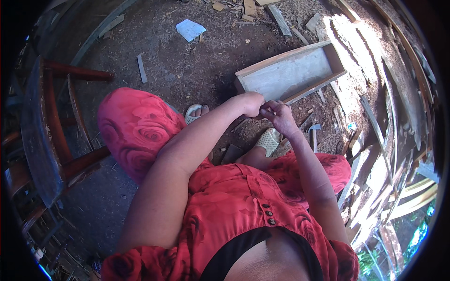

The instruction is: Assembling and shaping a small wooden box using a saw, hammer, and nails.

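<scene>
My left hand (252, 104) is closed at the near left corner of an open wooden box (293, 69), its back toward me and its fingers mostly hidden. Against it, my right hand (281, 117) is closed too, with fingers and thumb pinched together. Whatever is between the two hands is too small or too covered to make out. Shallow and long, the box lies on the ground with a pale grey bottom and brown sides. A claw hammer (314, 129) rests just right of my right hand, beside my sandalled foot (268, 142).
To the left lies a dark wooden chair (58, 131) on its side. A pale sheet-like piece (191, 30) and a thin wood strip (142, 69) lie on the dirt floor. Offcuts (279, 21) are scattered at the far side, and slatted boards (379, 136) line the right.
</scene>
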A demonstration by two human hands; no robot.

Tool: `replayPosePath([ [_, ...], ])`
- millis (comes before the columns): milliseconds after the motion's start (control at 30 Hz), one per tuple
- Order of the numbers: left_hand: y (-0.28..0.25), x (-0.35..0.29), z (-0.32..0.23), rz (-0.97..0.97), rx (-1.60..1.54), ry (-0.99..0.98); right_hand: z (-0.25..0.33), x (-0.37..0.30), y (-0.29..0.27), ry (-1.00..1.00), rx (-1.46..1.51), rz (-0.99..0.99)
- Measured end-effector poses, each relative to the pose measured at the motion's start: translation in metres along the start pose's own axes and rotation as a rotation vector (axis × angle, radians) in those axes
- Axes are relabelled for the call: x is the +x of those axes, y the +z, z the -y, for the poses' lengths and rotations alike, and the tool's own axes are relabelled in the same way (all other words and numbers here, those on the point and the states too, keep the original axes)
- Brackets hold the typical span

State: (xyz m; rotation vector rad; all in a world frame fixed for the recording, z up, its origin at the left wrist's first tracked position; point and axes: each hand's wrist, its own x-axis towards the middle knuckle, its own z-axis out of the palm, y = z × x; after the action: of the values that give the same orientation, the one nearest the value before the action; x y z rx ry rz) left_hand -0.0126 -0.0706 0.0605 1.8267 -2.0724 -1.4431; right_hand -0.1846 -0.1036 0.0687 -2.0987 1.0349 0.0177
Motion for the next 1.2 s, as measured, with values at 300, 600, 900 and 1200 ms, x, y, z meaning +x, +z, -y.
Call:
replayPosePath([
  [300,-0.001,-0.002,-0.001,0.059,0.026,-0.024,0.003,-0.005,0.007,-0.232,-0.052,-0.084],
  [600,-0.006,0.003,-0.006,0.122,-0.08,-0.149,-0.01,0.005,0.019,0.05,0.366,-0.05],
  [900,-0.008,-0.005,-0.014,0.16,0.071,-0.133,0.0,-0.004,0.007,-0.137,0.272,0.007],
  [1200,-0.004,-0.004,-0.012,0.072,0.179,-0.005,0.009,-0.017,0.013,-0.298,-0.038,-0.156],
])
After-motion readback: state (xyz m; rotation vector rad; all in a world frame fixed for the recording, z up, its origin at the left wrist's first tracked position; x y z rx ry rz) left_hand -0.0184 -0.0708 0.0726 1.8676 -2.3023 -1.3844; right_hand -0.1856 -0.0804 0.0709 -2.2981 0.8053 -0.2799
